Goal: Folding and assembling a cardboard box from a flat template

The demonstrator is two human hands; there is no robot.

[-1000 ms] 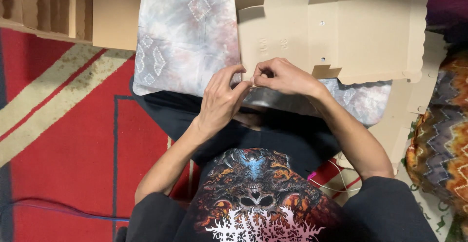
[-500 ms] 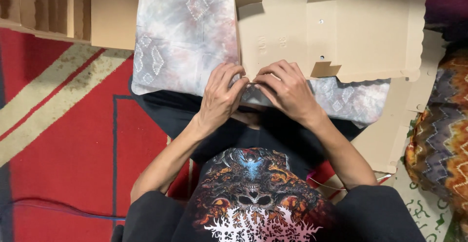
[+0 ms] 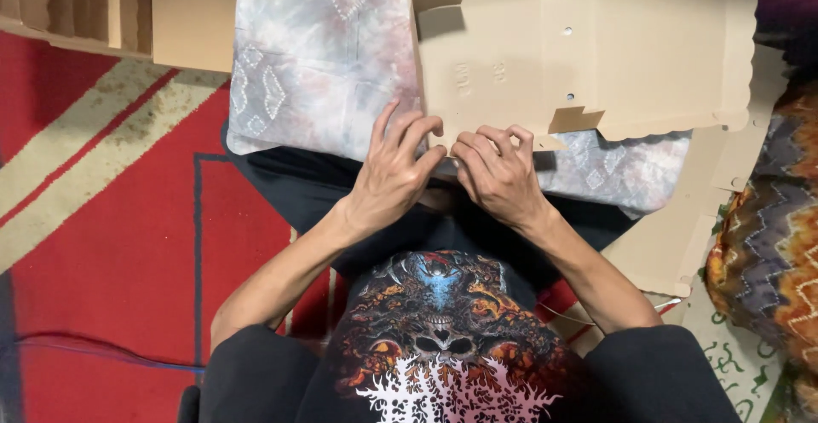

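The flat cardboard box blank [image 3: 588, 48] lies on a pale patterned cloth [image 3: 315, 65] over the person's lap, its near edge under both hands. It looks light and fairly stiff, yet likely to bend along its scored creases — best taken at the edges or flaps, not the thin tabs, which could tear. It is plain tan, die-cut, with slots, small holes and a scalloped right edge. The left hand [image 3: 394, 172] and right hand [image 3: 498, 176] sit together, fingers curled and pinching the near edge. Red carpet [image 3: 102, 244] lies alongside.
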